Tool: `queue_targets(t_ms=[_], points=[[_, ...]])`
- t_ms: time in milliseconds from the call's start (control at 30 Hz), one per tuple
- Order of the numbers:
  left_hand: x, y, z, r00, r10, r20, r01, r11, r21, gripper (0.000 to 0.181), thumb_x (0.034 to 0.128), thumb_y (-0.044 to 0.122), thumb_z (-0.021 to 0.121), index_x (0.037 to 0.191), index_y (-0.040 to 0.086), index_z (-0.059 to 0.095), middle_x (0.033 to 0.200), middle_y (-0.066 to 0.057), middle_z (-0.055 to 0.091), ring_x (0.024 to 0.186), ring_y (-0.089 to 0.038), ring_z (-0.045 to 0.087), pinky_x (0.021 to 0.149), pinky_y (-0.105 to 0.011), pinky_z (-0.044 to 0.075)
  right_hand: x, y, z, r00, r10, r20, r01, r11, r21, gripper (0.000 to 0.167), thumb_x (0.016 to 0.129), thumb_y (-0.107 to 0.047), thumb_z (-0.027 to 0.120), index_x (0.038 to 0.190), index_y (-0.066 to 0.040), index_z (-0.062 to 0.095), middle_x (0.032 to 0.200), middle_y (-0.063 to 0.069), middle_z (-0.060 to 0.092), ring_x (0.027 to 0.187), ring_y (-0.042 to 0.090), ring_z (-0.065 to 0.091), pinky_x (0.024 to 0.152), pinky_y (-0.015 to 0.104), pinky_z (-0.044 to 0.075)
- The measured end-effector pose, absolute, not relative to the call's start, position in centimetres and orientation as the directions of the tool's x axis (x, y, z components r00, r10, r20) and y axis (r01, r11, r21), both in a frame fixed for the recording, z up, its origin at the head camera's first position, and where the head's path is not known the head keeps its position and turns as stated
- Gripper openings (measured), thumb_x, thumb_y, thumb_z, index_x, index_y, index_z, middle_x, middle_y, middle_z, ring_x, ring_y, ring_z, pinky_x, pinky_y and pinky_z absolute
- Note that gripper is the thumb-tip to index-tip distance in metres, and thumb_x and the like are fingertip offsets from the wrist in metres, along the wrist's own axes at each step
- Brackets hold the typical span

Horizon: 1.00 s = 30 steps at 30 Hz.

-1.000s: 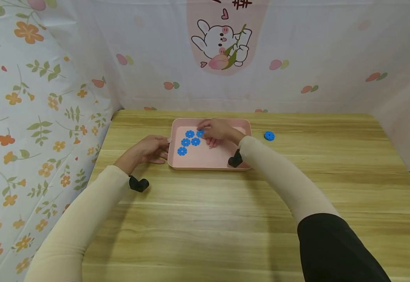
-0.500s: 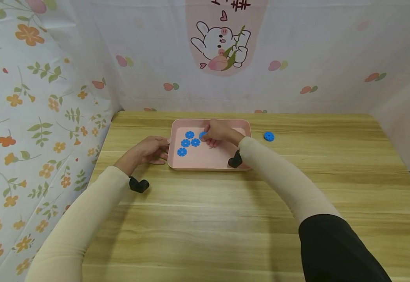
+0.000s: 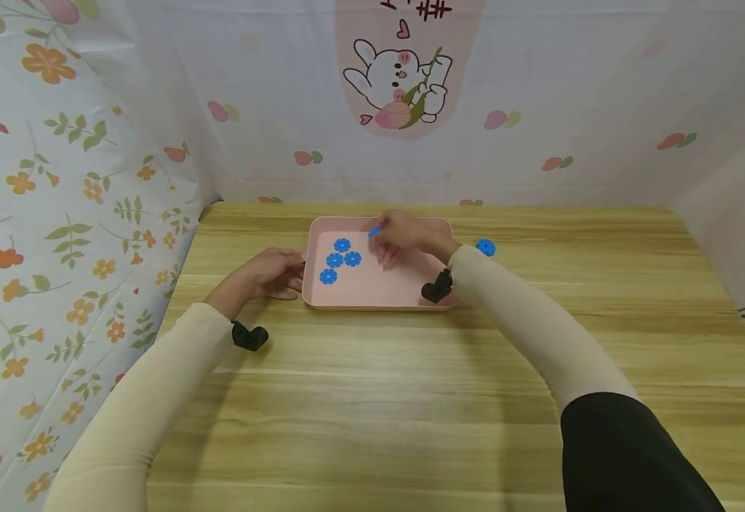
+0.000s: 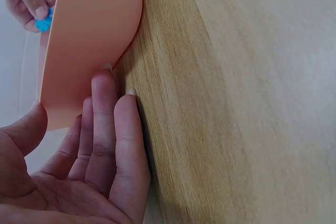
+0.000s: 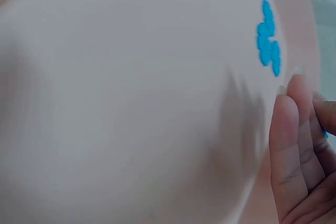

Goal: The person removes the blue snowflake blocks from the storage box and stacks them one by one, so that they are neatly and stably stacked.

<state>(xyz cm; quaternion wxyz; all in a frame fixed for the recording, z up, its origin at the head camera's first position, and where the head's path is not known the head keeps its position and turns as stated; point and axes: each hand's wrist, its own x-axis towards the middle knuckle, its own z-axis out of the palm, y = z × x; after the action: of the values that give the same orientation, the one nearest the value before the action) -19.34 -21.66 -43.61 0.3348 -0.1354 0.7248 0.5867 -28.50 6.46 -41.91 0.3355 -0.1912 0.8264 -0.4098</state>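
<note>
Two hands, one tray and at least six blue discs on one wooden table.
The right hand [image 3: 396,231] pinches one blue, round, notched plastic disc [image 4: 43,23] between thumb and finger, over the far edge of the pale pink rectangular tray [image 3: 372,291], near its middle. Four matching discs [image 3: 334,260] lie in the tray's left half, one of them nearest the near-left corner. The left hand [image 3: 272,273], fingers loosely extended, touches the tray's left edge. Right of the tray, near the far edge of the wood-grain table [image 3: 346,412], sits another blue disc [image 3: 486,247], whether single or stacked being unclear.
</note>
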Motion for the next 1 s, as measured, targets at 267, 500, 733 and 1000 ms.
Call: queue_targets(t_ms=[267, 500, 733, 1000], points=[[-19.2, -21.7, -43.5, -0.738, 0.190, -0.648, -0.588, 0.292, 0.755, 0.046, 0.1047, 0.035, 0.043, 0.141, 0.007, 0.046, 0.103, -0.006, 0.062, 0.080, -0.015, 0.067, 0.074, -0.035, 0.057, -28.7, 9.1, -41.2, -0.768, -0.532, -0.356, 0.091, 0.459, -0.884, 0.025, 0.097, -0.011, 0.060, 0.119, -0.001, 0.051, 0.070, 0.011, 0.063, 0.055, 0.022, 0.065, 0.064, 0.037, 0.058], [-19.3, -21.9, -43.5, -0.741, 0.181, -0.647, -0.588, 0.291, 0.755, 0.046, 0.1044, 0.036, 0.043, 0.139, 0.007, 0.047, 0.101, -0.005, 0.062, 0.079, -0.015, 0.067, 0.074, -0.036, 0.058, -29.5, 12.6, -41.8, -0.809, -0.499, -0.312, 0.097, 0.410, -0.907, 0.029, 0.098, -0.014, 0.059, 0.124, -0.003, 0.060, 0.071, 0.010, 0.063, 0.056, 0.017, 0.064, 0.062, 0.034, 0.058], [-19.2, -21.8, -43.6, -0.736, 0.188, -0.650, -0.593, 0.284, 0.754, 0.044, 0.1047, 0.036, 0.043, 0.137, 0.006, 0.048, 0.098, -0.004, 0.062, 0.077, -0.014, 0.066, 0.071, -0.035, 0.057, -29.4, 15.2, -41.7, -0.839, -0.434, -0.328, 0.150, 0.395, -0.907, 0.038, 0.098, -0.018, 0.059, 0.132, -0.002, 0.055, 0.068, 0.004, 0.062, 0.053, 0.013, 0.060, 0.057, 0.028, 0.055], [-19.3, -21.9, -43.7, -0.735, 0.189, -0.652, -0.594, 0.286, 0.752, 0.045, 0.1042, 0.037, 0.044, 0.138, 0.007, 0.047, 0.101, -0.005, 0.062, 0.077, -0.014, 0.066, 0.070, -0.033, 0.057, -29.8, 18.6, -42.2, -0.887, -0.321, -0.333, 0.239, 0.299, -0.924, 0.033, 0.097, -0.019, 0.062, 0.125, -0.005, 0.053, 0.065, 0.004, 0.064, 0.049, 0.012, 0.061, 0.054, 0.030, 0.056]])
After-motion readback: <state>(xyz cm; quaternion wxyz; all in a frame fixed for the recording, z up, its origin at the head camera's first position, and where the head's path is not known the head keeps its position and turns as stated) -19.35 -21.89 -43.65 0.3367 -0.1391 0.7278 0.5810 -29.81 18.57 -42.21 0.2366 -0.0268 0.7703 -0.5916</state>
